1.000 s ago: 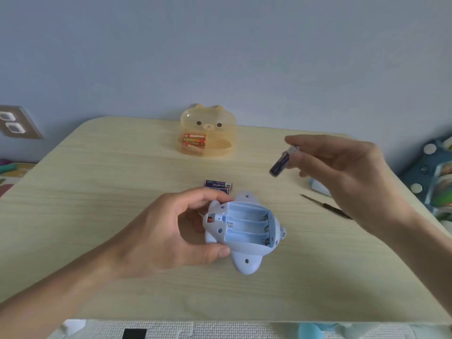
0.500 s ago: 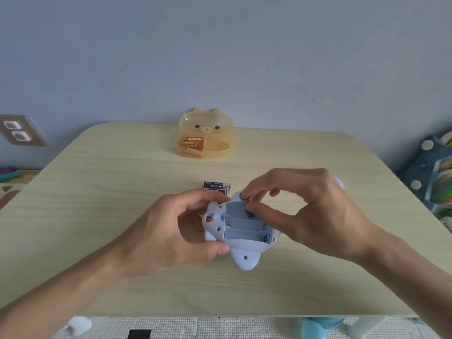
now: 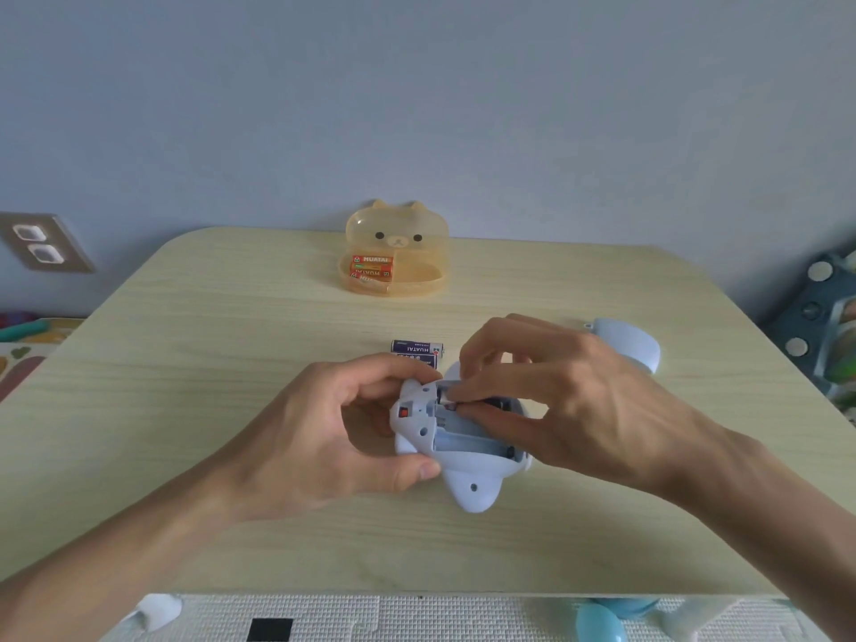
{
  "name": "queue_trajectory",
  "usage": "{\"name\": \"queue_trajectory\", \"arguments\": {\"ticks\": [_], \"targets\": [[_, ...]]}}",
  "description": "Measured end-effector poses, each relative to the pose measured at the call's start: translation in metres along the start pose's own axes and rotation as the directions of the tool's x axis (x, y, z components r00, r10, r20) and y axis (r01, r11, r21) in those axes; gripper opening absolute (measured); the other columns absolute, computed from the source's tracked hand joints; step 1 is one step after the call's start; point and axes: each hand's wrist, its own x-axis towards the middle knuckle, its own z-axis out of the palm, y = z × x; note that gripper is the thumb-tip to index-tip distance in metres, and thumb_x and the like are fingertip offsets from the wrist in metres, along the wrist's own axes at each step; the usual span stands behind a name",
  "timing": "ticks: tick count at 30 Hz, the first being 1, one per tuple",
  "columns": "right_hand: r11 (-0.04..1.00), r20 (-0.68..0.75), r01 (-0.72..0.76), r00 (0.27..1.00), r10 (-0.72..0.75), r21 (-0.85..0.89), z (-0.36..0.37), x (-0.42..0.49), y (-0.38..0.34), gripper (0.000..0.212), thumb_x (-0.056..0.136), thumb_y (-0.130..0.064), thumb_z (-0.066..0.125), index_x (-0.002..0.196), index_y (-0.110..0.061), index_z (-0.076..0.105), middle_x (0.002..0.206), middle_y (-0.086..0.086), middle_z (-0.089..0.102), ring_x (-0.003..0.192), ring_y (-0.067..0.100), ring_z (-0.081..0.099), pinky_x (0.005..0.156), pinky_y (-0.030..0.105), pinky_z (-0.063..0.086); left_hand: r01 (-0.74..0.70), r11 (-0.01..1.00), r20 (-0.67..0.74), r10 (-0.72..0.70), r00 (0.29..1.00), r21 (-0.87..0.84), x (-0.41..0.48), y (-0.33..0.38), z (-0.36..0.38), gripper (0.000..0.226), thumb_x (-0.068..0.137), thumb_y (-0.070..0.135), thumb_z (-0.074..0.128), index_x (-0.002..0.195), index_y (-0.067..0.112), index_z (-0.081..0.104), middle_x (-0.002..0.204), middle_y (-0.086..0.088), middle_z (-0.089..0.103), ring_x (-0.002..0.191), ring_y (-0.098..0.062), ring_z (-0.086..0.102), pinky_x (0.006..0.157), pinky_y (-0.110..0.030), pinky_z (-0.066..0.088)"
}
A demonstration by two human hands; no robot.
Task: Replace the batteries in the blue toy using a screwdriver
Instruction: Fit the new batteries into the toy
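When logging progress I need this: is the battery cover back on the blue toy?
No: the blue toy is open, the right hand holds a battery in its compartment, and the cover lies apart beside it.

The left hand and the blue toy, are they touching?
Touching. The head view shows the left hand gripping the blue toy: thumb pressed on its near edge, fingers curled over its far side.

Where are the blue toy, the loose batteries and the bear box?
blue toy (image 3: 465, 477): head view, on its near fin.
loose batteries (image 3: 417, 348): head view, on the far battery's label.
bear box (image 3: 397, 234): head view, on the lid's face.
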Motion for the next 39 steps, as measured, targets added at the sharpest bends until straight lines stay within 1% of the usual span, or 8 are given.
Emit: {"name": "queue_trajectory", "arguments": {"ticks": [6,10,14,18,25,31,36,39], "targets": [[0.996,0.031,-0.062,0.998,0.060,0.070,-0.002,-0.002,0.003,0.015,0.097,-0.025,0.071,0.104,-0.025,0.084,0.105,-0.005,0.071,0.083,0.007,0.062,0.070,0.025,0.051,0.012,1.000,-0.008,-0.011,1.000,0.021,0.000,-0.003,-0.001,0.054,0.073,0.015,0.094,0.121,0.029,0.071,0.114,0.011,0.083,0.108,-0.016,0.077,0.098,-0.022,0.056],[0.923,0.010,-0.258,0.964,0.267,0.285,-0.006,0.007,0.008,0.009,0.093,-0.023,0.077,0.098,-0.023,0.084,0.098,-0.012,0.078,0.083,0.010,0.073,0.073,0.026,0.057,0.015,0.998,-0.005,-0.014,1.000,0.055,0.000,-0.002,-0.001,0.057,0.074,0.012,0.095,0.123,0.028,0.070,0.113,0.014,0.083,0.106,-0.010,0.077,0.094,-0.013,0.052],[0.855,-0.023,-0.421,0.894,0.448,0.302,-0.001,0.029,0.031,0.006,0.092,-0.022,0.078,0.095,-0.023,0.083,0.088,-0.013,0.080,0.082,0.003,0.072,0.072,0.021,0.058,0.020,0.996,-0.015,-0.019,1.000,0.083,0.000,-0.002,-0.001,0.060,0.072,0.015,0.096,0.123,0.031,0.069,0.112,0.020,0.082,0.107,-0.006,0.075,0.094,-0.007,0.048],[0.857,0.152,-0.474,0.880,0.451,0.203,0.019,0.048,0.050,0.017,0.089,-0.029,0.081,0.105,-0.024,0.082,0.096,-0.014,0.079,0.086,0.001,0.073,0.071,0.007,0.052,0.024,0.996,-0.016,-0.023,1.000,0.087,0.000,-0.004,-0.001,0.061,0.072,0.015,0.097,0.123,0.031,0.068,0.113,0.019,0.082,0.109,-0.005,0.075,0.096,-0.012,0.050],[0.871,0.253,-0.448,0.883,0.395,0.203,0.031,0.055,0.053,0.020,0.089,-0.021,0.081,0.106,-0.031,0.082,0.093,-0.017,0.076,0.089,0.003,0.072,0.073,0.010,0.050,0.026,0.995,-0.004,-0.026,1.000,0.096,-0.001,-0.005,-0.003,0.062,0.073,0.014,0.097,0.126,0.029,0.068,0.115,0.018,0.082,0.109,-0.006,0.075,0.097,-0.014,0.051],[0.880,0.179,-0.443,0.892,0.415,0.173,0.031,0.045,0.058,0.015,0.087,-0.013,0.080,0.099,-0.021,0.084,0.087,-0.007,0.080,0.080,0.005,0.073,0.069,0.005,0.049,0.016,0.994,-0.004,-0.015,1.000,0.107,0.000,-0.007,-0.003,0.062,0.072,0.017,0.096,0.126,0.029,0.068,0.114,0.019,0.082,0.108,-0.005,0.075,0.096,-0.011,0.050],[0.837,0.058,-0.509,0.859,0.509,0.199,0.007,0.013,0.058,0.008,0.085,-0.018,0.083,0.090,-0.024,0.084,0.075,-0.016,0.077,0.073,0.001,0.070,0.066,0.012,0.053,0.015,0.995,0.002,-0.016,1.000,0.101,0.001,-0.009,-0.002,0.062,0.071,0.018,0.096,0.125,0.031,0.068,0.115,0.019,0.082,0.108,-0.006,0.075,0.096,-0.010,0.049],[0.806,-0.011,-0.524,0.837,0.547,0.274,-0.022,-0.012,0.041,0.012,0.083,-0.021,0.084,0.088,-0.031,0.082,0.074,-0.018,0.076,0.073,0.006,0.072,0.063,0.005,0.048,0.016,0.996,-0.006,-0.016,1.000,0.088,0.001,-0.010,-0.002,0.060,0.069,0.024,0.095,0.122,0.033,0.068,0.114,0.020,0.082,0.109,-0.008,0.075,0.095,-0.008,0.048]]}}
